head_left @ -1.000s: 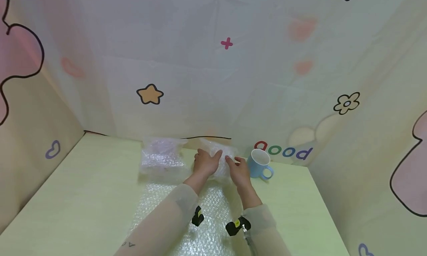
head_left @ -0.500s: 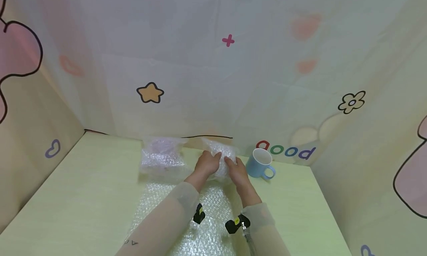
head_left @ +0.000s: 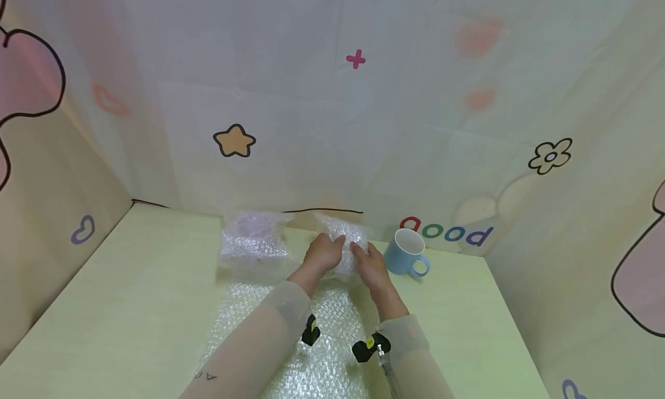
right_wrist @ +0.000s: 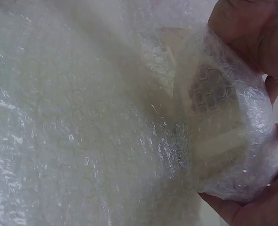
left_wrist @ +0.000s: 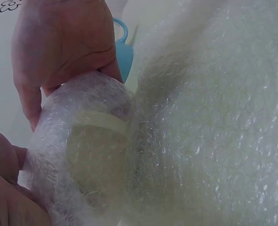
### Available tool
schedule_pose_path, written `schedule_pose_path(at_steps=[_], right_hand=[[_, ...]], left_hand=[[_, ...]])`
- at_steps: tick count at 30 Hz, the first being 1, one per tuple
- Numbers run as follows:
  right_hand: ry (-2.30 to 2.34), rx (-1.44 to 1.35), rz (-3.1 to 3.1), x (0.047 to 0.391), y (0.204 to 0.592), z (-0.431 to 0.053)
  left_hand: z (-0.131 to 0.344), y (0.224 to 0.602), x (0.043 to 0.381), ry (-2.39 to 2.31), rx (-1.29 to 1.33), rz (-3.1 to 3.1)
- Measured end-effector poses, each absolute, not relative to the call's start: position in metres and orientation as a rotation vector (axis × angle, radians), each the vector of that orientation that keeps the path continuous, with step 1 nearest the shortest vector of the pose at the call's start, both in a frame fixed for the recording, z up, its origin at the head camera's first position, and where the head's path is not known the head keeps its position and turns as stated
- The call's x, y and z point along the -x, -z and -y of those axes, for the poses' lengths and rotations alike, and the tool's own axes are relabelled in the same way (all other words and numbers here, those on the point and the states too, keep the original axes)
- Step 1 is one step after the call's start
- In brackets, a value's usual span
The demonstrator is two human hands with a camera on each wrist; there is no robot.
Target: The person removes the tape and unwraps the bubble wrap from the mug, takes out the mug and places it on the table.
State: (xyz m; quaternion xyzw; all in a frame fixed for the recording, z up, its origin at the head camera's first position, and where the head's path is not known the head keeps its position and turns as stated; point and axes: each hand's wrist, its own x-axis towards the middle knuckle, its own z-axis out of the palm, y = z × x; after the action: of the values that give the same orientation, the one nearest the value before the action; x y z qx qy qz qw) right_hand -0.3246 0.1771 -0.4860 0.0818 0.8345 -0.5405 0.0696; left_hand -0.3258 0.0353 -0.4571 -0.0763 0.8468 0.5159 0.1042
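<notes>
Both hands hold a bubble-wrapped bundle (head_left: 349, 259) near the back of the table, one at each side of it. My left hand (head_left: 323, 254) grips its left side, thumb on the near face. My right hand (head_left: 372, 269) grips the right side, its thumb also on the near face. Through the clear layers in the wrist views shows a beige object (left_wrist: 99, 155) with a paler band; what it is I cannot tell. From the bundle a long sheet of bubble wrap (right_wrist: 73, 141) runs toward me, under the forearms.
A light blue mug (head_left: 401, 254) stands right of my right hand, handle toward the right. Another bubble-wrapped package (head_left: 253, 243) lies at the back left. A printed cloth backdrop (head_left: 291, 110) rises behind the pale table (head_left: 130, 306).
My fingers have closed in from a looser spread to a firmer grip on the bundle's sides. The bundle stays in nearly the same spot; the head view has shifted slightly.
</notes>
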Motion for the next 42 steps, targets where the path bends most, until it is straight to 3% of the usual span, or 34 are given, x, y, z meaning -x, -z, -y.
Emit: schedule_pose_path(at_steps=[31, 42], right_hand=[[1.690, -0.221, -2.515, 0.320, 0.484, -0.176], [1.703, -0.152, -2.627, 0.316, 0.463, -0.175]], left_hand=[[-0.031, 0.457, 0.326, -1.571, 0.169, -2.508], [-0.031, 0.439, 0.325, -1.577, 0.124, -2.507]])
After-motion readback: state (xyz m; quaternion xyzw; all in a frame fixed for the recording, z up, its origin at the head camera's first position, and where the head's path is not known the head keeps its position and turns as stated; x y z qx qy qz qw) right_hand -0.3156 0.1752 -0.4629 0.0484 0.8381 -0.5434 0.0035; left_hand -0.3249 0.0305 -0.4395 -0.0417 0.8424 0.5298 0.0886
